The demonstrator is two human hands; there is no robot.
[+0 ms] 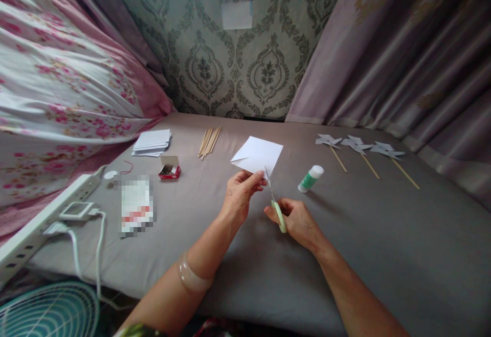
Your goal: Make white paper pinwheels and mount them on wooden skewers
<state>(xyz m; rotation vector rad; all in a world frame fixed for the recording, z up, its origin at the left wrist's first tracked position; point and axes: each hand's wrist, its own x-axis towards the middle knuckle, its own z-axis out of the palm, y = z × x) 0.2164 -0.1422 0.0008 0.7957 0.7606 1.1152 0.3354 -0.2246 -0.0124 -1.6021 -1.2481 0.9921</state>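
A square sheet of white paper [258, 152] is held by its near corner in the left hand [241, 191], with the thumb laid on top and the fingers curled beneath. The sheet is raised above the grey-covered counter [383, 255], straight ahead of that hand, with its corners turned forward, back and to either side. A short line, slit or crease, is seen running inward from its left corner. By the right hand [297, 219], the scissors [274, 205] are gripped at the pale green handles. From there the paper lies forward and to the left, and the scissors' long axis is pointed that way, the blades being set at the near corner, just beside the left thumb. How far the blades are parted cannot be told. The glue stick [311, 178] is left standing near the right hand, untouched
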